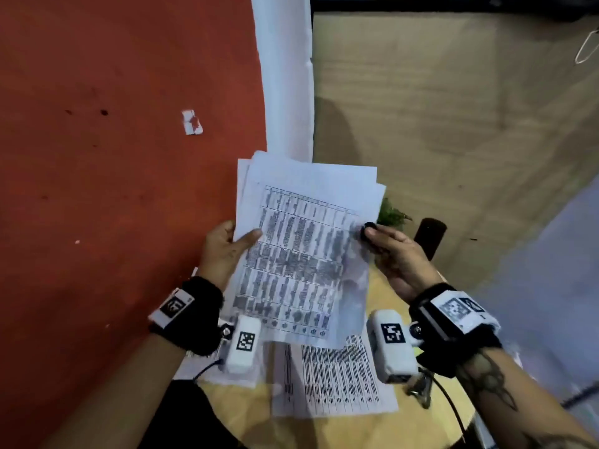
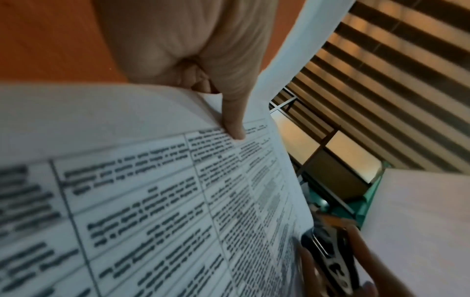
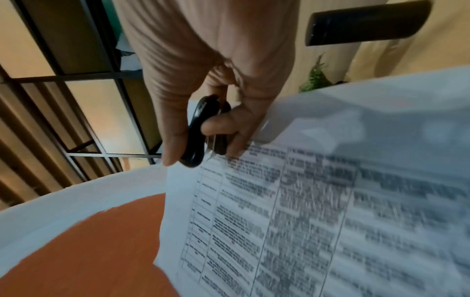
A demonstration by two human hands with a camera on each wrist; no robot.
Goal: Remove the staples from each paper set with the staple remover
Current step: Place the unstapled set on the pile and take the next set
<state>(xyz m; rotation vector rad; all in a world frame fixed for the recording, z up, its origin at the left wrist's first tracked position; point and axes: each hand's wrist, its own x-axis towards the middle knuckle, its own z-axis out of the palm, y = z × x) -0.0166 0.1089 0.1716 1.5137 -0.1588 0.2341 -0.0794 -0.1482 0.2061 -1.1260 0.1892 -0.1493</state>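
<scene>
A paper set (image 1: 301, 244) of several printed sheets with a table is held up in the air between both hands. My left hand (image 1: 227, 247) pinches its left edge, thumb (image 2: 234, 120) on the top sheet. My right hand (image 1: 389, 251) holds the black staple remover (image 1: 369, 229) at the set's right edge; in the right wrist view the staple remover (image 3: 201, 132) is gripped between thumb and fingers, touching the paper set (image 3: 305, 211). In the left wrist view the staple remover (image 2: 330, 255) shows its metal claws beside the paper set (image 2: 152, 201). No staple is visible.
Another printed sheet (image 1: 337, 380) lies on the round wooden table (image 1: 385, 296) below the hands. A dark cylinder (image 1: 429, 236) and a small green plant (image 1: 392, 215) stand at the table's far side. An orange floor (image 1: 113, 157) with a paper scrap (image 1: 192, 122) is left.
</scene>
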